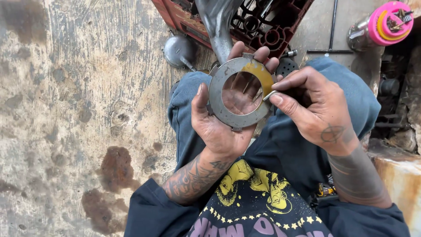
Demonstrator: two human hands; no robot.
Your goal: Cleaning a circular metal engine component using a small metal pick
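A flat grey metal ring plate (219, 103) with notched tabs and a yellowish smear on its upper right rests in my left hand (219, 131), palm up above my knees. My thumb presses its left edge and my fingertips curl over its top. My right hand (315, 107) pinches a small flat metal tool (269, 95) between thumb and forefinger, its tip touching the ring's right rim. Through the ring's hole I see my left palm.
I sit over a stained concrete floor (66, 109). A red plastic crate (272, 26) with a grey metal part (219, 26) stands ahead. A round grey metal piece (179, 50) lies left of it. A pink and yellow spool (390, 22) sits at top right, a rusty surface (401, 180) at right.
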